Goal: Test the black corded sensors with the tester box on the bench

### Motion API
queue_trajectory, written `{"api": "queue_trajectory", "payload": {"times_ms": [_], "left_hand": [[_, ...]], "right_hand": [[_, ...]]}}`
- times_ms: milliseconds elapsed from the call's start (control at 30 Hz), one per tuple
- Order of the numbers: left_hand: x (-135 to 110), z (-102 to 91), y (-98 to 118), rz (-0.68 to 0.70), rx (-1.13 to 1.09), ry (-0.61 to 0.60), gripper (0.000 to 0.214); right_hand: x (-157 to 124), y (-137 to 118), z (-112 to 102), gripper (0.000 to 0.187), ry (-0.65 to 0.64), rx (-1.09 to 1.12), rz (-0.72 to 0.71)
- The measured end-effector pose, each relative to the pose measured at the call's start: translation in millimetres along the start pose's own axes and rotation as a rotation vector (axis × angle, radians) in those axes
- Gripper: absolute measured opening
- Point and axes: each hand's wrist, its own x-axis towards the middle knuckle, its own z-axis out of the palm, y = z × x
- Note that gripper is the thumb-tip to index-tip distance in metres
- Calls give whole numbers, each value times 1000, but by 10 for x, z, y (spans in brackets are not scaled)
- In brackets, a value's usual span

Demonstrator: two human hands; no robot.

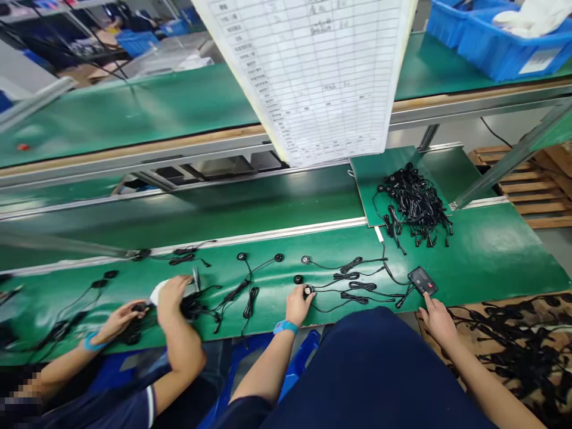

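My left hand pinches a small round cable end with a pale face, near the bench's front edge. Just above those fingers lies a black round piece. My right hand has its index finger stretched out onto a flat black box with a red mark; the hand holds nothing. Several bundled black cables lie between my hands, with plugs close to the box. One more cable with a round end lies farther back. A cable with a white tag runs to the box.
A heap of black cables sits on a raised green board at back right. More cables lie on a patterned surface at lower right. A paper form hangs ahead. A co-worker's hands handle cables at left. Blue bins stand on the shelf.
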Motion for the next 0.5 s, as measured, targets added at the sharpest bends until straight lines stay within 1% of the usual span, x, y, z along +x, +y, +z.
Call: {"api": "queue_trajectory", "payload": {"times_ms": [200,333,433,500], "left_hand": [[-27,6,-11,6,-40,34,32],[-29,24,-9,9,-63,41,33],[-49,13,49,-10,-90,52,32],[-80,-8,121,-23,-118,48,30]], "right_hand": [[-11,-10,-33,58,-27,-20,12],[11,-13,-64,58,-17,-14,16],[46,41,-66,55,-4,39,-7],[68,126,-39,52,17,103,-46]]}}
